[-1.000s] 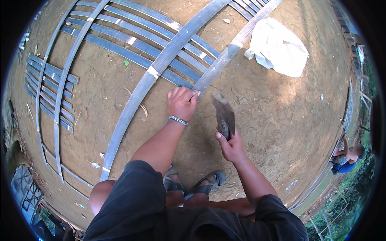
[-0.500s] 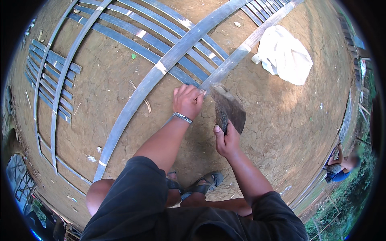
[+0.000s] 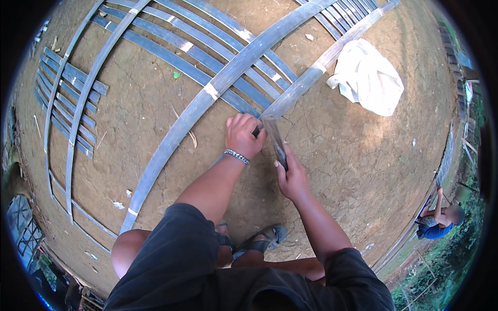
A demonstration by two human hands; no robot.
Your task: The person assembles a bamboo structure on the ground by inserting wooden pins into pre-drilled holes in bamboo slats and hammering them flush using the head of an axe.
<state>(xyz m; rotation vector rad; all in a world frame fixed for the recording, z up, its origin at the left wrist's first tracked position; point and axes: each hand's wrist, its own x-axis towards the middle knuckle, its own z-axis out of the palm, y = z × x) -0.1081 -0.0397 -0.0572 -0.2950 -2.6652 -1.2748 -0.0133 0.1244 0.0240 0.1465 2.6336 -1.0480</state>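
Our left hand (image 3: 246, 137) is curled over a long strip (image 3: 296, 92); our right hand (image 3: 293, 177) grips a knife (image 3: 275, 141).

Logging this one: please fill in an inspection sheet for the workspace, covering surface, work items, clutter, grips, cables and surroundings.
Surface: bare brown earth, cracked in places.
Work items: long, flat grey-blue strips laid across one another; a broad-bladed hand tool, seen nearly edge-on, its tip by a strip's near end, contact unclear.
Clutter: crumpled white cloth or sack at upper right; a small green leaf.
Left grip: curled at the strips' near ends; what it holds is unclear.
Right grip: closed on the tool's handle.
Cables: nothing seen.
Surroundings: another person in blue at far right; greenery behind.
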